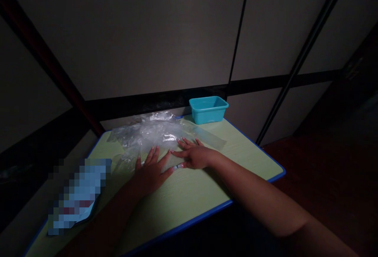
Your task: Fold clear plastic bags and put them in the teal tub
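Clear, crinkled plastic sheeting (pixel 147 131) lies spread over the back left part of a pale green table (pixel 189 206). My left hand (pixel 150 172) rests palm down at the plastic's front edge, its fingers spread. Just right of it, my right hand (pixel 191 155) is also laid flat with fingers apart, touching the plastic. The thumbs of both hands are close together, near a small whitish bit between them that is too small to make out. Neither hand grips anything.
A turquoise plastic basket (pixel 208 111) stands at the table's back edge. A blurred-out blue item (pixel 85 190) lies at the left side. The table has a blue rim, and panelled doors (pixel 165 32) rise right behind it. Reddish floor shows at the right.
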A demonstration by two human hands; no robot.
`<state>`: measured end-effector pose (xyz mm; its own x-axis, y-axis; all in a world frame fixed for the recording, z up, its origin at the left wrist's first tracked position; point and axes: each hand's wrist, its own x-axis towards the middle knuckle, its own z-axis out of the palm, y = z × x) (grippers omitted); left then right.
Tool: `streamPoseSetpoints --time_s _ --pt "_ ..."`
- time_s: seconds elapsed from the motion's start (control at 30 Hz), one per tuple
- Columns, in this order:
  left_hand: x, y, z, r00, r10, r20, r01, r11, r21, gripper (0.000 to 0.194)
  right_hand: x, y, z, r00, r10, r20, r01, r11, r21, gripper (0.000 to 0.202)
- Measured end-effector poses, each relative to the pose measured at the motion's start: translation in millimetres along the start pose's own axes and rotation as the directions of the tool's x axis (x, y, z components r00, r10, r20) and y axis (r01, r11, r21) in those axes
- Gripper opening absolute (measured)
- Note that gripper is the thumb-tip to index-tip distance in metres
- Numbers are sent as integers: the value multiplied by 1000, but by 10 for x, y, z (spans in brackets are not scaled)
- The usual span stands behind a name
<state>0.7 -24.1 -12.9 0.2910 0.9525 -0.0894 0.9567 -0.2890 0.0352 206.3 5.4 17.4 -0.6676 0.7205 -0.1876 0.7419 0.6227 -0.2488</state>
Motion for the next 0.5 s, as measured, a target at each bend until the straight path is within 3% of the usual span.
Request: streamPoseSetpoints --time_s 0.2,0.4,0.5 --pt "-11 7 -27 1000 8 11 -8 1000 -16 62 -50 71 -105 974 173 143 -171 985 -27 77" --pt "-7 3 -24 999 -11 33 12 999 -30 64 -113 280 -169 957 218 190 -207 975 -77 69" --pt "-1 -2 -11 1000 -8 21 9 999 -36 63 -146 336 -197 961 232 148 -226 973 -56 68"
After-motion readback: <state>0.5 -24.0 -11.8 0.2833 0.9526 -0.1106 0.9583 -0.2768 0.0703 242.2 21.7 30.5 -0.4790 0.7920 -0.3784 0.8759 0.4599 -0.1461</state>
